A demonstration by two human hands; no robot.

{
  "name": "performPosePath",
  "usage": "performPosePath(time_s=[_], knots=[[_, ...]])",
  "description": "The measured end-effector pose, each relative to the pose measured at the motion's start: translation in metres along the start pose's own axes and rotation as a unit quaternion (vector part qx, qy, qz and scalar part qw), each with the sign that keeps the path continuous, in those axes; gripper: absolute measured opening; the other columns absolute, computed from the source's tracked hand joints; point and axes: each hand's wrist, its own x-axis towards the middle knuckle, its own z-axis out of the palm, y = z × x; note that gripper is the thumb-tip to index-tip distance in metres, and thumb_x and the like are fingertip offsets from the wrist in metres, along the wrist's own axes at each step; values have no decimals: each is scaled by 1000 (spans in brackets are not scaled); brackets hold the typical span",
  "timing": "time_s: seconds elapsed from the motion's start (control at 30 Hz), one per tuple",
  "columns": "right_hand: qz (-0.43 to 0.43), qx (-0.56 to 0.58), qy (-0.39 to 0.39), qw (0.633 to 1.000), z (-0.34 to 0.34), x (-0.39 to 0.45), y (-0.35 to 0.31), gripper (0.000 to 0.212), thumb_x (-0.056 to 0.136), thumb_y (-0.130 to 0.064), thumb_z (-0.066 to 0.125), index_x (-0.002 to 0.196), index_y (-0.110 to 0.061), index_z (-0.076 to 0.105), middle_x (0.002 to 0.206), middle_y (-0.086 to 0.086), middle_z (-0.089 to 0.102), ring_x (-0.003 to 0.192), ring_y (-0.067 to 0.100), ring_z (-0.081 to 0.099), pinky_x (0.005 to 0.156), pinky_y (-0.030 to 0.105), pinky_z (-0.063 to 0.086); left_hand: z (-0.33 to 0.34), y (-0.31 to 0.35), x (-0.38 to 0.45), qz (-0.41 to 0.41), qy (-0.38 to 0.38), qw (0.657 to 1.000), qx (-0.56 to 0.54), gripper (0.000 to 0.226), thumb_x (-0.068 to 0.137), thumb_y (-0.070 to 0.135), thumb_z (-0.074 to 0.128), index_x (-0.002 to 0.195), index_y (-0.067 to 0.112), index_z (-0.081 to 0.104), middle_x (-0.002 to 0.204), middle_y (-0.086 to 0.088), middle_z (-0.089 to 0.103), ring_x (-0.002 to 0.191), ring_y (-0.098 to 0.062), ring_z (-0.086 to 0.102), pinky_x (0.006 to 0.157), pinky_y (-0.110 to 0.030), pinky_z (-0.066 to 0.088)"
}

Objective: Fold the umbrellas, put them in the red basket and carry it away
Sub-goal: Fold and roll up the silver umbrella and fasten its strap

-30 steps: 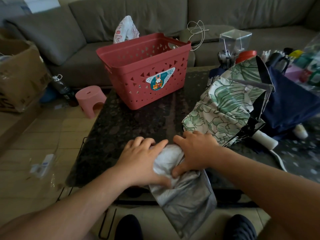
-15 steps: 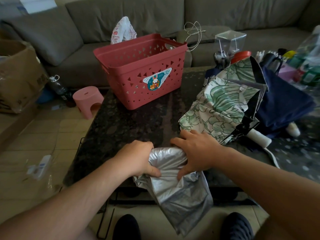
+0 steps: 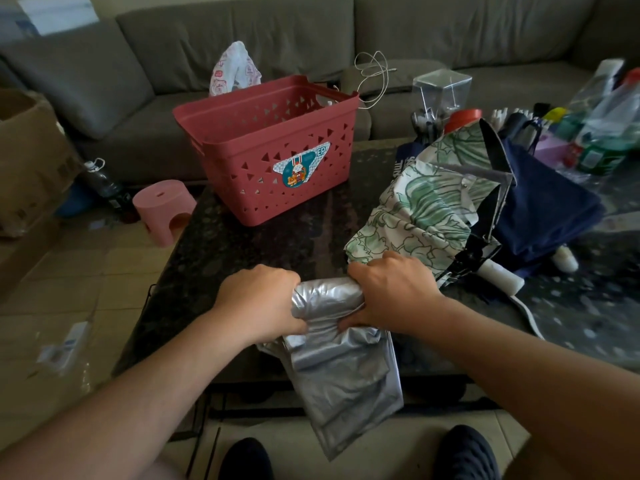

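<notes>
Head view: silver umbrella (image 3: 329, 299), near surface (image 3: 242, 251) edge; both your hands (image 3: 258, 299) (image 3: 391, 292) grip its rolled canopy. Light, soft, slippery; hold the roll firmly.

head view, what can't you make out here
- Silver umbrella: handle and strap hidden by its own cloth, left hand and right hand.
- Red basket: floor hidden by the near wall.
- Bottles: blurred, cut by the right edge.
</notes>
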Motion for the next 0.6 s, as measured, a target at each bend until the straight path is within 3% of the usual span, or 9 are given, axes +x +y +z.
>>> performPosePath(time_s=[0.1, 0.3, 0.43, 0.53, 0.6], knots=[[24, 7, -15, 1000, -16, 2, -1, 87, 57, -100, 59, 108, -31, 45, 95, -1, 68, 92, 31, 70, 64, 36, 44, -16, -6, 1, 3, -4, 1000, -23, 50, 58, 69, 78, 86, 34, 56, 81, 13, 62, 78, -15, 62, 61, -32, 48], [16, 0, -26, 1000, -41, 9, -7, 65, 70, -75, 70, 112, -30, 46, 97, 2, 69, 93, 34, 70, 62, 36, 45, -43, -17, 1, 16, -8, 1000, -26, 60, 56, 70, 80, 103, 48, 49, 89, 18, 65, 87, -14, 64, 70, -34, 51], [33, -1, -57, 998, -48, 13, -5, 70, 71, -59, 81, 122, -27, 46, 98, 4, 69, 93, 35, 70, 62, 37, 46, -42, -22, 5, 46, 29, 998, 43, 83, 57, 81, 77, 127, 55, 41, 116, 20, 62, 114, -18, 59, 89, -41, 47], [44, 5, -60, 997, -50, 16, -3, 68, 73, -50, 83, 124, -25, 46, 100, 6, 69, 95, 36, 70, 64, 38, 47, -41, -22, 6, 63, 66, 994, 58, 114, 52, 104, 53, 151, 56, 27, 148, 23, 49, 137, -18, 45, 108, -47, 39], [44, 1, -53, 998, -51, 18, -3, 64, 76, -45, 82, 122, -23, 44, 100, 8, 69, 95, 37, 70, 63, 38, 44, -42, -17, 7, 81, 128, 988, 36, 107, 62, 107, 33, 154, 52, 33, 149, 22, 51, 139, -16, 44, 112, -46, 37]])
